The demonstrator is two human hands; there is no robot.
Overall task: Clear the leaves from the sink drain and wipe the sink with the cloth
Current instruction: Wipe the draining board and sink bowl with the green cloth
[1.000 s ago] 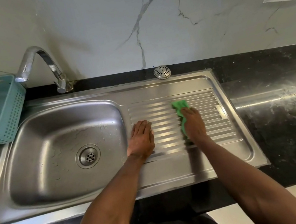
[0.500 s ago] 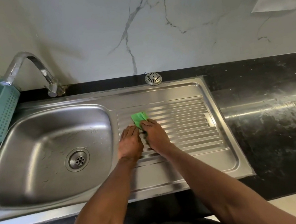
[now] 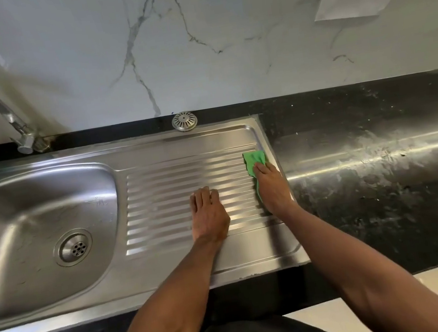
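1. Cloth [image 3: 254, 160]: green, lay pressed flat on the ribbed drainboard [image 3: 175, 184] at its far right end, just inside the raised edge of the sink [image 3: 254, 249]. Most of it was hidden beneath the right hand [image 3: 273, 188]; only a corner showed beyond the fingertips and a thin strip along the thumb side.
2. Grip: the right hand did not pinch the cloth. It lay palm down with fingers extended, holding the cloth to the steel by pressure alone.
3. To wipe well here, I judged the strokes should run along the ribs, not across them, so the cloth could reach into the grooves.
4. Even pressure from palm to fingertips would keep the cloth from bunching or slipping out at the end of a stroke.
5. Left of the grip, the left hand [image 3: 210, 216] rested flat and empty on the ribs, fingers together, apparently steadying the body. Keeping it clear of the cloth's path would allow full-length strokes.
6. Further left, the drain [image 3: 74, 247] in the bowl showed no leaves, so that part seemed done.
7. Beyond the fingertips, a strainer cap [image 3: 184, 120] sat on the dark counter [image 3: 384, 168]; it needed no handling.
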